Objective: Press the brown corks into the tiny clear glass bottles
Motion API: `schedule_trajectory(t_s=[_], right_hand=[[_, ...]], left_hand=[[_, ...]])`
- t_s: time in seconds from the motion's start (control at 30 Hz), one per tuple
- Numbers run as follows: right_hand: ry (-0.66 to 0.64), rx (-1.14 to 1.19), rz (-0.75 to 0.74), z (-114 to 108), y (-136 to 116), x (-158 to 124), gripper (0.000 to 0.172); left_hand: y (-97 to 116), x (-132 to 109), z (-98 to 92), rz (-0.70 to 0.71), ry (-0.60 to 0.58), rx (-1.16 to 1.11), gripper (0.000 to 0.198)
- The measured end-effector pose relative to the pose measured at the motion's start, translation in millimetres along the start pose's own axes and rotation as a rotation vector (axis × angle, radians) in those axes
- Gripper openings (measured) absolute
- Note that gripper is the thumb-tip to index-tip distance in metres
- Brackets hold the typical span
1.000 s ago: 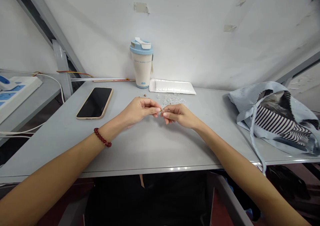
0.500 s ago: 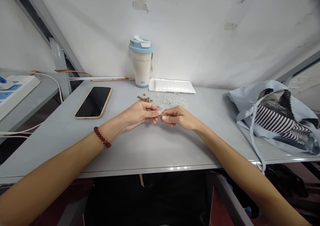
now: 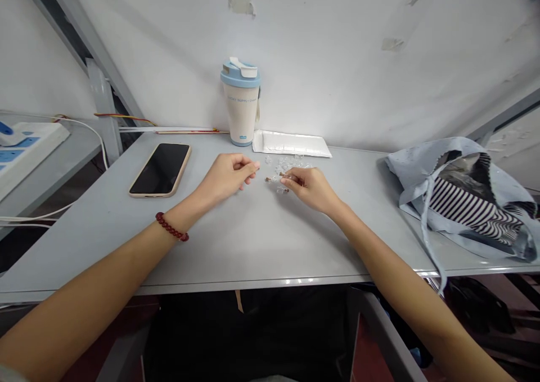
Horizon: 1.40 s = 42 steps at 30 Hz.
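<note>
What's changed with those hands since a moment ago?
The left hand has drawn away leftward from the right hand; earlier they met. The right seems to pinch a small brown-tipped piece; whether the left holds anything is unclear. The cup, phone and bag stayed put.

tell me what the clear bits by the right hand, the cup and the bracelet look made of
Clear bits: probably glossy plastic, possibly glass; see-through, with bright glints.
Cup: likely matte plastic, its surface even and dull.
Bracelet: perhaps polished wood or plastic; beaded, dark red, faintly shiny.
</note>
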State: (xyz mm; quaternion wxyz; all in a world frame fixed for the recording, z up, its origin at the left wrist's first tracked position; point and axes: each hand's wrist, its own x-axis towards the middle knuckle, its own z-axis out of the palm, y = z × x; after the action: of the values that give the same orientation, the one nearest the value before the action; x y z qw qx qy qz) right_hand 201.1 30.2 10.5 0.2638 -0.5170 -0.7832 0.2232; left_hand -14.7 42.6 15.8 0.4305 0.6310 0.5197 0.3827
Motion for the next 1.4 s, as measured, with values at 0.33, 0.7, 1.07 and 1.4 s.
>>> schedule_trajectory(t_s=[0.33, 0.7, 1.07, 1.4], right_hand=[[-0.043, -0.17, 0.094, -12.0, 22.4, 7.2, 0.022], [-0.428, -0.21, 0.321, -60.4, 19.9, -1.4, 0.02], [-0.352, 0.041, 0.204, -41.6, 9.9, -2.3, 0.006], [-0.15, 0.742, 0.074, -8.7, 0.4, -2.3, 0.024]], left_hand=[[-28.9, 21.6, -14.2, 0.095, 0.181, 0.529, 0.008], [-34.7, 17.6, -0.8, 0.144, 0.017, 0.712, 0.018], [-21.6, 7.1, 10.9, 0.163, 0.171, 0.181, 0.01], [-11.9, -6.5, 23.6, 0.162, -0.015, -0.344, 0.029]])
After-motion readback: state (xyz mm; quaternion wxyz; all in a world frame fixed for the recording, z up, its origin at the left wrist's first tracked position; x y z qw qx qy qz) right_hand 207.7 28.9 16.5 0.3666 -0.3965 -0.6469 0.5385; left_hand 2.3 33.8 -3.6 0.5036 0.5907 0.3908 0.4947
